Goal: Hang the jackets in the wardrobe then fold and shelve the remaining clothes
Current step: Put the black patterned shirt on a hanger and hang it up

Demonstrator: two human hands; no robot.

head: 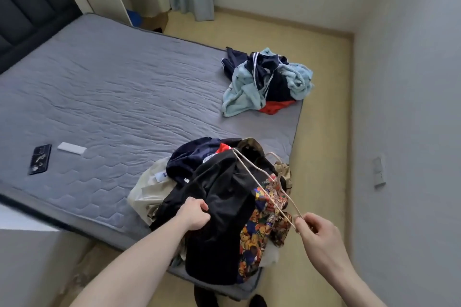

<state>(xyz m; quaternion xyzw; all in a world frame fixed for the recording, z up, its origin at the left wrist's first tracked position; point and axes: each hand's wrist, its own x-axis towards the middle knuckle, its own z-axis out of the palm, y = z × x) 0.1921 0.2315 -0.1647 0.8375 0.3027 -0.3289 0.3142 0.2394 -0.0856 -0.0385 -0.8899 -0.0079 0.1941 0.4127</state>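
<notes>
At the near corner of the bed (pixel 104 97), the left hand (pixel 193 212) is gripping a black jacket (pixel 219 207) on the near pile (pixel 259 229), and the right hand (pixel 315 228) is pinching a thin beige hanger (pixel 259 174). The jacket is probably not yet on the hanger. At the far right corner a second pile (pixel 268 82) is waiting, so nearly all hanging and folding is remaining.

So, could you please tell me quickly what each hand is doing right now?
Left hand: closed, gripping the black fabric jacket.
Right hand: closed, pinching the thin beige wire hanger.
</notes>
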